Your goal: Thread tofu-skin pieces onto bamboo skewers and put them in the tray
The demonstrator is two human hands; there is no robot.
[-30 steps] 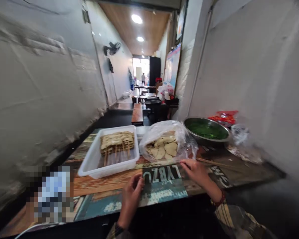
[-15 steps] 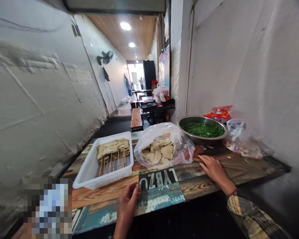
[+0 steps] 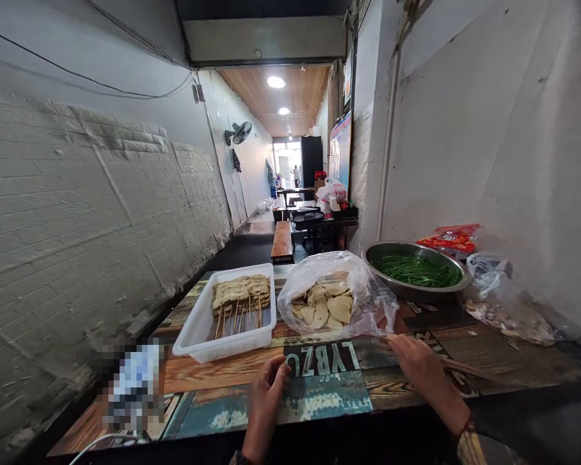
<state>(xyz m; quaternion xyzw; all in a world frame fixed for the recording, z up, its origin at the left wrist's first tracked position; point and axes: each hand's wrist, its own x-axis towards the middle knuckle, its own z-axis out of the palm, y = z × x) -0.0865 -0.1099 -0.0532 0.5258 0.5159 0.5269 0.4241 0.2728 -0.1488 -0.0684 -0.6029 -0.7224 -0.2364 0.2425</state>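
Pale slices [image 3: 339, 309], a loose lot, lay in the open mouth of a clear plastic bag [image 3: 314, 271] on a patchwork-patterned table [image 3: 213, 374]. Nearest item: left hand [image 3: 266, 391], short of the bag and slightly left, fingers loosely curled, thumb by forefinger; whether anything was pinched could not be told. Right hand [image 3: 419, 365], short of the bag and right, was stretched low over the table, fingertips near the bag's edge; contents, if any, were hidden. White tray [image 3: 223, 352], just left of the bag: held skewered slices [image 3: 242, 290], layered. Metal bowl [image 3: 416, 292], beyond the bag and right: held green stems [image 3: 416, 268]. Bench [image 3: 282, 239]: stood well beyond the bag. Progress, as judged: partway; the skewered slices looked done, the bagged ones left to thread.
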